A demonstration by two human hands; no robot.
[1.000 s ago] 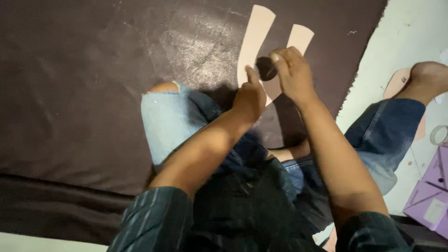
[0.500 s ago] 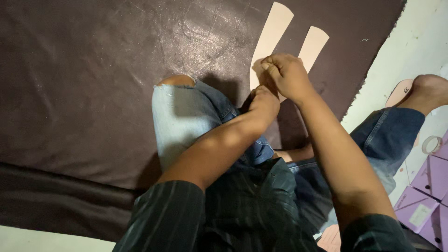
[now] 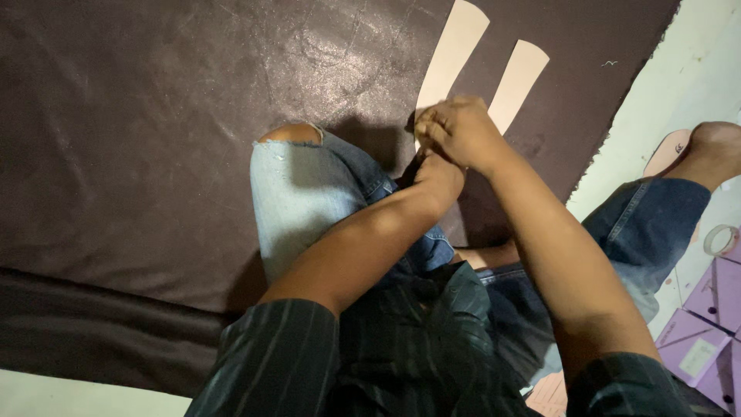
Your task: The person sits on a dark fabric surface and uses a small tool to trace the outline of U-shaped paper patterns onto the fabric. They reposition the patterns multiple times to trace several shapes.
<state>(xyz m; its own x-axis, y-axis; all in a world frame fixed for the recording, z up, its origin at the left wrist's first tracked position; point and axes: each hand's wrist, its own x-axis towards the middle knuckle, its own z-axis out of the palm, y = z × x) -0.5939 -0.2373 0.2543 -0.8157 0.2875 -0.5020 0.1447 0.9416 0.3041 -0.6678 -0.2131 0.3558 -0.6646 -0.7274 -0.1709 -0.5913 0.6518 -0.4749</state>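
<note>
Cream paper pattern strips (image 3: 451, 58), two of them side by side, lie on the dark brown leather sheet (image 3: 170, 131), their long axes running away from the person. Right hand (image 3: 457, 130) is curled closed at their near ends; what it pinches stays hidden. Left hand (image 3: 438, 179) sits just beneath, its grip impossible to judge. Purple boxes (image 3: 706, 324) stand well apart.
</note>
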